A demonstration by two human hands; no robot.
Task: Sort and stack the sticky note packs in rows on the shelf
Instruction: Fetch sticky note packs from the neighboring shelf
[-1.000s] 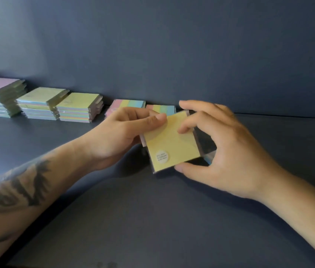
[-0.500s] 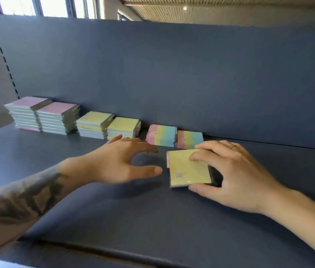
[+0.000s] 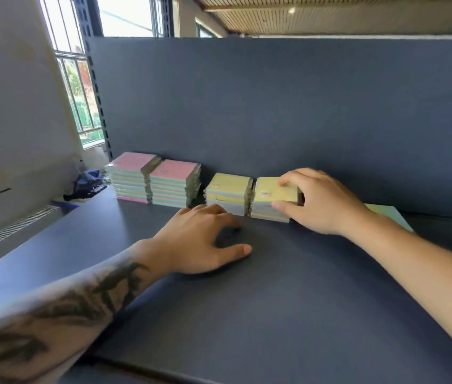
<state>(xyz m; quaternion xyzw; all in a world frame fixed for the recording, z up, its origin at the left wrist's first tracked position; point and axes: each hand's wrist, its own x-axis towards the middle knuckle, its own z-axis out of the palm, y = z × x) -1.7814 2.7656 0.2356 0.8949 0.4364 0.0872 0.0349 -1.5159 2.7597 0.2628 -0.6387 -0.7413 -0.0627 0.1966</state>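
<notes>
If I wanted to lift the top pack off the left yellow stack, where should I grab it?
Probably by its front and back edges, coming from above and in front. The left yellow stack sits close between the pink stack and the right yellow stack, so its sides are hard to reach. Its top is flat and bare, and neither the left hand nor the right hand touches it.

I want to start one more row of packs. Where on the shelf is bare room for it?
The shelf is bare in front of the left hand. The back edge is crowded: two pink-topped stacks, two yellow-topped stacks, the right hand gripping a yellow pack.
</notes>
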